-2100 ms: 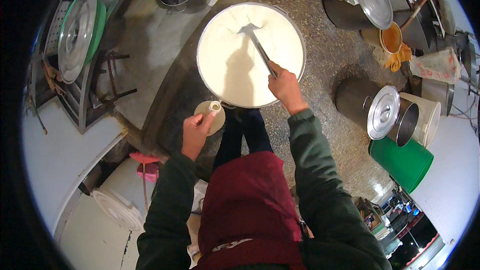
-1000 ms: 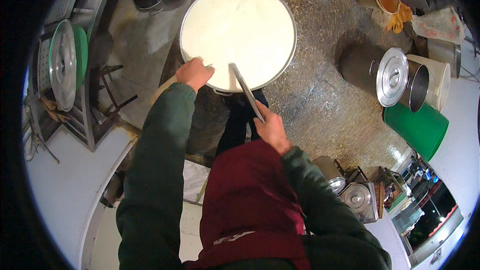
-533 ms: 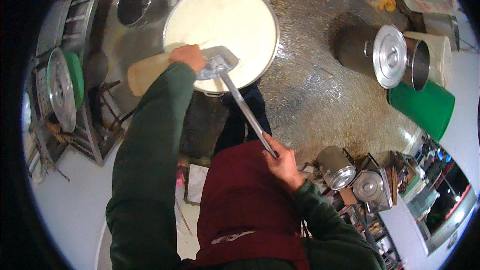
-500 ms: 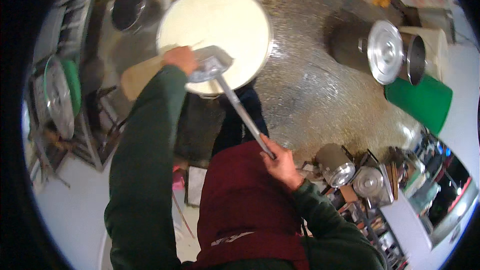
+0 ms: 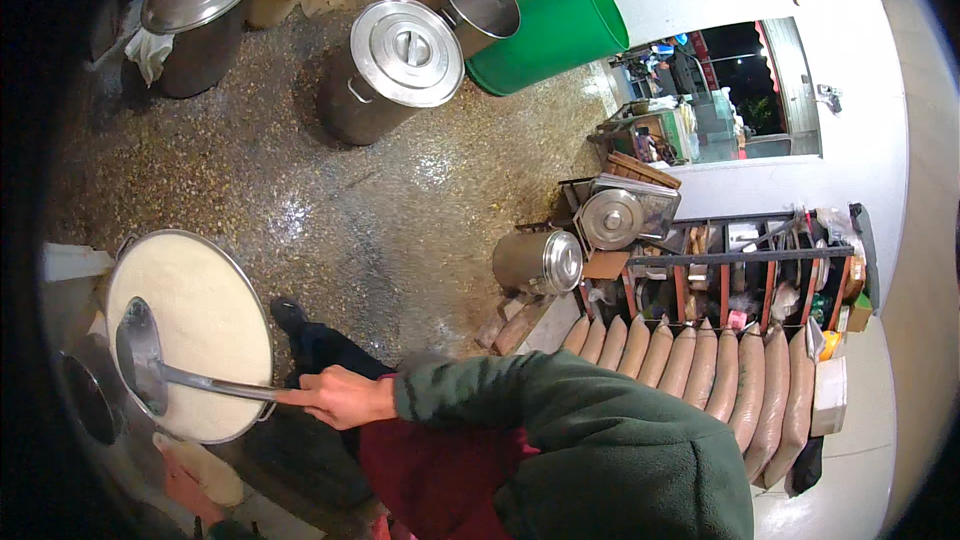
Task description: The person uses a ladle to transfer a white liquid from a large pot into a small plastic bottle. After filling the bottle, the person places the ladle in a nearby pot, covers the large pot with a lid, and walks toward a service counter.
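My right hand (image 5: 335, 396) is closed round the end of the long metal handle of a scoop (image 5: 215, 384). The scoop's broad head lies at the left side of a large round pot (image 5: 268, 340) filled with creamy, pale liquid (image 5: 205, 285). It appears to rest in the liquid's surface. Low at the left, my left hand (image 5: 185, 485) is off the scoop, below the pot's rim. It is dim and blurred there, beside a tan, rounded, flat object (image 5: 215, 473). Whether it grips that object cannot be made out.
A lidded steel pot (image 5: 405, 55), an uncovered pot (image 5: 480, 2) and a green bin (image 5: 550, 30) stand beyond. At far left is another lidded pot (image 5: 200, 15). Filled sacks (image 5: 720, 370) line up under a shelf (image 5: 740, 260) at right. A dark container (image 5: 88, 395) adjoins the pot.
My view has swung right, so the pot now sits at the lower left. My left hand has come off the scoop's head; my right hand still holds the handle.
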`<action>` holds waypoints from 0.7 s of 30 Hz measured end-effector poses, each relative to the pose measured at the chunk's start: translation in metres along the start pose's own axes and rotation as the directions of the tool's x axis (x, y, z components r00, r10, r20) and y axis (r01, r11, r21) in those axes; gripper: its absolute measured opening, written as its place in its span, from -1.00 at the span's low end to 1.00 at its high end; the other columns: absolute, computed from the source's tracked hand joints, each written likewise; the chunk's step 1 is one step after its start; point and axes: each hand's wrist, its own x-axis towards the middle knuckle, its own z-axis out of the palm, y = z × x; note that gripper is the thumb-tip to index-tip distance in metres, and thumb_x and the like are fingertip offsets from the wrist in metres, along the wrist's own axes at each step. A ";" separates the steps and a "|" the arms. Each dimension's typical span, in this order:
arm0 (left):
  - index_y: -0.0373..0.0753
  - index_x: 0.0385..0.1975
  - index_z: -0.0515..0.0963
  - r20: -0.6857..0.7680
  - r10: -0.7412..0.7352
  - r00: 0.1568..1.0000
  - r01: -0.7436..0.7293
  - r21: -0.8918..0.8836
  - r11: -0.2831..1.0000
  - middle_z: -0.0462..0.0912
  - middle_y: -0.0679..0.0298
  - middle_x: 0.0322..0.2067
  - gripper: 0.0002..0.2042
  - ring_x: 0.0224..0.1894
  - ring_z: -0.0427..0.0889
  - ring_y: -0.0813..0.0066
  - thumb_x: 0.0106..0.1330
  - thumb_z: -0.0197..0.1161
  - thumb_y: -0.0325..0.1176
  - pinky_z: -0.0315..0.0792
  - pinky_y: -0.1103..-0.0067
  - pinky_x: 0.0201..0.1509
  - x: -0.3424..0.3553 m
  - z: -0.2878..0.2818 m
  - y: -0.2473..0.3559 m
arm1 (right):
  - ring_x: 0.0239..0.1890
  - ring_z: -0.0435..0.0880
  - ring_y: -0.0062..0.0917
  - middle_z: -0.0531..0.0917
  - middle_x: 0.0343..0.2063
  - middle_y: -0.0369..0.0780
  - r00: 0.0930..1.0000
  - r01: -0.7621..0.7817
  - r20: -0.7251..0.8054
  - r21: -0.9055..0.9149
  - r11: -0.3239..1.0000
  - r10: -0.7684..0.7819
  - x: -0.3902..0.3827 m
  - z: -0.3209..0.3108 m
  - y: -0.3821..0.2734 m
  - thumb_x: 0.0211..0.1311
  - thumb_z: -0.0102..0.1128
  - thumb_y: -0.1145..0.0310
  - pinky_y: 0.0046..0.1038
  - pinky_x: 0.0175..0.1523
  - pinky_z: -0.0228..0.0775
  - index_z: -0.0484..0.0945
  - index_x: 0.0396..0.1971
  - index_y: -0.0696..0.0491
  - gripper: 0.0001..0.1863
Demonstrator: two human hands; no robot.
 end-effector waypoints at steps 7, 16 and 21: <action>-0.34 -0.06 0.76 0.288 -0.499 0.817 0.567 -0.560 0.604 0.80 0.19 -0.31 -0.60 -0.36 0.62 0.35 0.66 0.28 -0.04 0.49 0.39 -0.24 -0.102 -0.025 0.113 | -0.34 0.75 0.07 0.70 -0.31 0.06 0.997 -0.074 -0.004 -0.099 0.992 0.074 0.081 0.051 0.012 0.13 0.36 0.55 0.04 -0.25 0.59 0.54 0.42 0.05 -0.25; -0.25 -0.14 0.84 0.355 -0.714 0.603 0.661 -0.724 0.198 0.48 0.63 -0.50 -0.71 -0.49 0.32 0.79 0.60 0.42 -0.12 0.15 0.63 -0.44 -0.163 -0.041 0.216 | -0.31 0.86 0.01 0.81 -0.39 0.09 0.946 -0.155 0.214 -0.361 0.920 0.244 0.172 0.074 0.017 0.36 0.21 0.39 0.03 -0.17 0.77 0.82 -0.14 0.16 -0.74; -0.42 -0.49 0.64 0.229 -0.661 0.715 0.588 -0.710 0.389 0.36 0.39 -0.65 -0.55 -0.52 0.29 0.71 0.51 0.49 -0.13 0.18 0.47 -0.48 -0.149 -0.078 0.246 | -0.13 0.83 0.11 0.82 -0.18 0.12 0.979 -0.090 0.148 -0.302 0.949 0.140 0.217 0.075 0.004 0.33 0.22 0.40 0.03 0.09 0.72 0.69 0.31 -0.07 -0.48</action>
